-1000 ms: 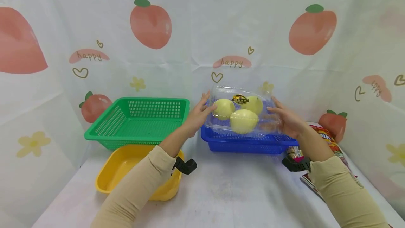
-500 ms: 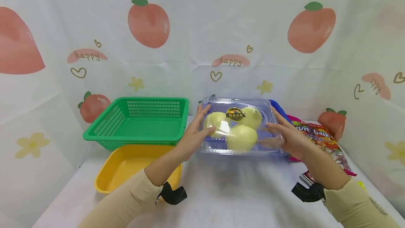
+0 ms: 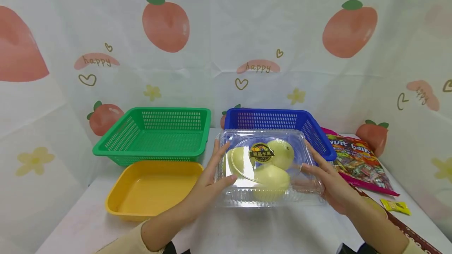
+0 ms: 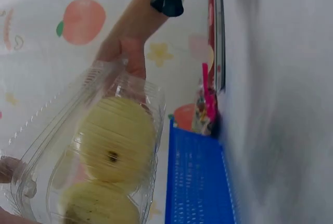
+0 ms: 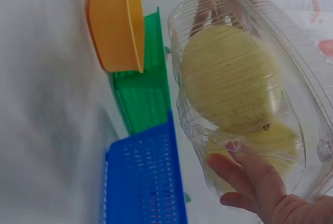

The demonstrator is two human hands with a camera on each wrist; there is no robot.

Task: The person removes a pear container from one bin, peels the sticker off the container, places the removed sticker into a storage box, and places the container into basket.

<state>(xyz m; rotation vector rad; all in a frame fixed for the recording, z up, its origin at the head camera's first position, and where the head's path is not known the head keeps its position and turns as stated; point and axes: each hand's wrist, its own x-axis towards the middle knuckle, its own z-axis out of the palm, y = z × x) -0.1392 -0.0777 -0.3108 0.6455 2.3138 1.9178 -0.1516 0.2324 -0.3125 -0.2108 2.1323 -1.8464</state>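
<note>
A clear plastic clamshell box (image 3: 243,200) with a black and gold label (image 3: 261,153) holds three round, pale yellow-green fruits (image 3: 271,179). My left hand (image 3: 208,183) grips its left end, thumb over the lid edge. Its right end is gripped by my right hand (image 3: 333,181), whose fingers (image 5: 250,177) reach under the box in the right wrist view. Both wrist views show the box raised off the table and tilted. Right behind it stands a blue perforated basket (image 3: 318,138), its front partly hidden by the box.
On the left sits a green basket (image 3: 155,154), with a yellow tub (image 3: 148,207) in front. A candy bag (image 3: 363,164) lies at right by a small yellow packet (image 3: 395,206). A brown-edged flat item (image 3: 409,228) is partly behind my right arm. A printed curtain (image 3: 219,30) hangs behind.
Both hands have brought the clamshell box from over the blue basket toward me and lower in view. The basket, candy bag and yellow packet are now more uncovered.
</note>
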